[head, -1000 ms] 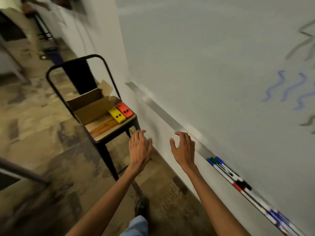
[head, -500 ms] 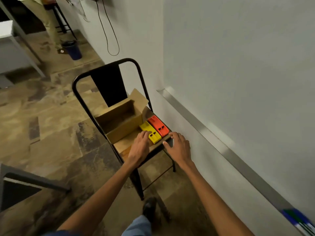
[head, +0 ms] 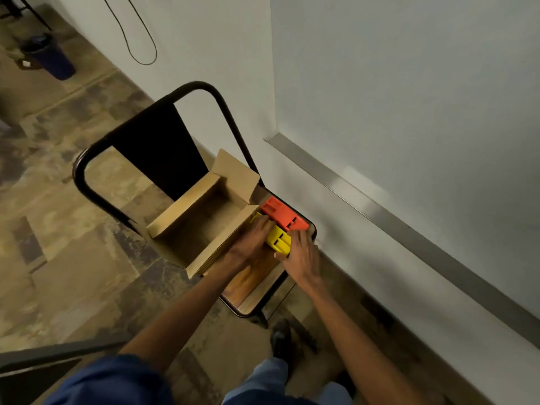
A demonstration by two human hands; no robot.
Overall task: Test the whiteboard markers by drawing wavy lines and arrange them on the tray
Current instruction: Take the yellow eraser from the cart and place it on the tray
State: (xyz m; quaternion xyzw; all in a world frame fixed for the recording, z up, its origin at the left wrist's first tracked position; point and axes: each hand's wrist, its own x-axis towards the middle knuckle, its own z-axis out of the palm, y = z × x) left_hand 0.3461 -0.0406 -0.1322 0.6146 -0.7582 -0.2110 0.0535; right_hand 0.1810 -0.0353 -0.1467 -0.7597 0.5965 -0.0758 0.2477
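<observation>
No markers are in view. The whiteboard (head: 409, 97) fills the right side, and its metal tray (head: 380, 213) runs along the lower edge with nothing showing on this stretch. A yellow plastic block (head: 279, 240) lies on the wooden seat of a black chair (head: 251, 290), next to an orange block (head: 282, 215). My left hand (head: 248, 245) grips the yellow block's far left end, fingers curled over it. My right hand (head: 302, 260) holds its near right end between thumb and fingers.
An open cardboard box (head: 204, 213) takes up the left part of the chair seat, touching the blocks. The chair's black backrest (head: 157, 147) rises behind it. A dark bin (head: 49, 58) stands far left on the floor, and a cable (head: 140, 39) hangs on the wall.
I have turned from the marker end of the tray to the chair. Both hands went from hovering open to resting on the seat, and now hold the yellow block.
</observation>
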